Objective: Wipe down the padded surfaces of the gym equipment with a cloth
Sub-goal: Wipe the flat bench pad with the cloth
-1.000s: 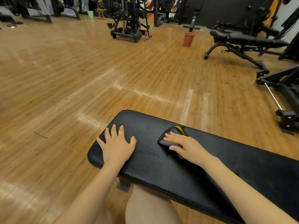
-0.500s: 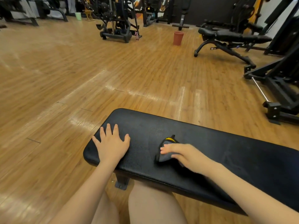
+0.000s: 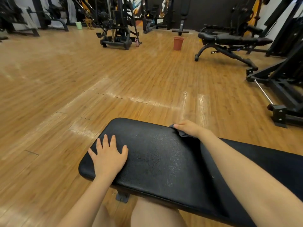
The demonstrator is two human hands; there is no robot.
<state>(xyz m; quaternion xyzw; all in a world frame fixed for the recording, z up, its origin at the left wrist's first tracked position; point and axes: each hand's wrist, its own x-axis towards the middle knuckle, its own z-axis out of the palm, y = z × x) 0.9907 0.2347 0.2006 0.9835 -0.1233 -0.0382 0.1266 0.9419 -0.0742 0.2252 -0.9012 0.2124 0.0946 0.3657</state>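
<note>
Fingers of the left hand [image 3: 108,155] lie spread flat on the black padded bench [image 3: 157,161] near its end. The right hand [image 3: 188,128], arm stretched forward, presses a grey cloth [image 3: 182,133] at the pad's far edge.

1. A glossy floor of orange-brown wood planks [image 3: 114,76] fills most of the view.
2. A terracotta-coloured plastic bucket [image 3: 178,43] stands upright on it.
3. A pale green cup-shaped bin [image 3: 78,25] stands far off at the left.
4. A small pink spray bottle [image 3: 136,42] stands just beside a black steel weight rack [image 3: 116,23].
5. A black steel machine frame with a silver bar [image 3: 278,89] stands at the right.
</note>
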